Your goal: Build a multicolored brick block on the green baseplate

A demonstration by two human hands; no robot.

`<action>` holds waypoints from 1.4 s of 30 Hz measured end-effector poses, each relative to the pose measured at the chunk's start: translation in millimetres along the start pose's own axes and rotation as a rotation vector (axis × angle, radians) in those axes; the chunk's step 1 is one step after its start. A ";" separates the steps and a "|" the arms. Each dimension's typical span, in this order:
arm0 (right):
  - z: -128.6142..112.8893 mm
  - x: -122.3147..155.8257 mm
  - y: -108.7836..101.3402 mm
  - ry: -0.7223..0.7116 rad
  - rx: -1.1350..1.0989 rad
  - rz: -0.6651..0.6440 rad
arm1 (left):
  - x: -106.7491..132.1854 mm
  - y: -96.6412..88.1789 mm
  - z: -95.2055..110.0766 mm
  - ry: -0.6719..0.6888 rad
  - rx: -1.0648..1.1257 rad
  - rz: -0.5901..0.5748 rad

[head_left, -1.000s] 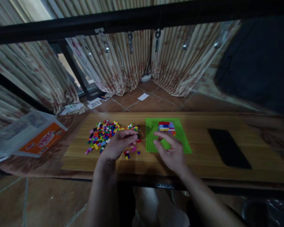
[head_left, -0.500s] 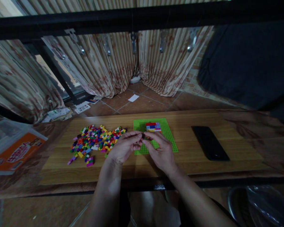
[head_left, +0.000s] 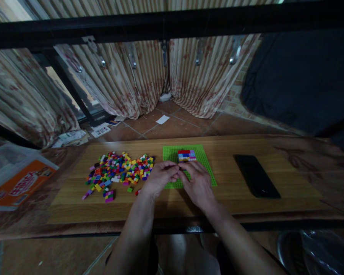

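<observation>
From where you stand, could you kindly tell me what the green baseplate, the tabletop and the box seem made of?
Green baseplate: probably plastic, evenly coloured, with regular moulded studs.
Tabletop: wood or wood-look laminate, smooth, with visible brown grain.
Box: likely plastic, cloudy-clear, its walls partly see-through.

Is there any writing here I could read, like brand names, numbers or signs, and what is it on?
No text can be read with certainty.
Orange label on the clear plastic box: large white lettering, too blurred to read.
White card on the tiled floor: dark print, too small to read.
</observation>
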State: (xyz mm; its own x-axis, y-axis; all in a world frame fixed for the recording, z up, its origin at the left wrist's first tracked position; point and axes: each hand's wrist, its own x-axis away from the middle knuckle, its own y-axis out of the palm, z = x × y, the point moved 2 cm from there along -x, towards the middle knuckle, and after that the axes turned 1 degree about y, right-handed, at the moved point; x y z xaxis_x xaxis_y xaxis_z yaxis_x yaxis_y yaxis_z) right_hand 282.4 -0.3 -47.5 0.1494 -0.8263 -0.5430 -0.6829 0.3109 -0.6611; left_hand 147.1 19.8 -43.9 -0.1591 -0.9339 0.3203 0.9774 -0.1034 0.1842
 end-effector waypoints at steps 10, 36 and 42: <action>7.5 6.5 -2.2 0.014 0.001 -0.053 | -3.3 1.8 -4.5 -0.019 0.001 0.041; 53.4 -5.5 -3.9 0.073 0.029 0.054 | -36.1 10.1 -19.4 0.313 -0.497 0.322; 51.9 -5.1 -1.7 0.054 0.122 0.008 | -37.4 15.5 -17.6 0.240 -0.537 0.362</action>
State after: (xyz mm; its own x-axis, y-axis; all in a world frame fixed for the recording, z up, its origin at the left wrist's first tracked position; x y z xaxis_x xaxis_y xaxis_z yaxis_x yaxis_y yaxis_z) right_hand 319.8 27.8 -70.5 0.1029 -0.8468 -0.5219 -0.5917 0.3696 -0.7164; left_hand 170.6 47.1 -69.4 0.1652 -0.9850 0.0492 0.9065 0.1320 -0.4010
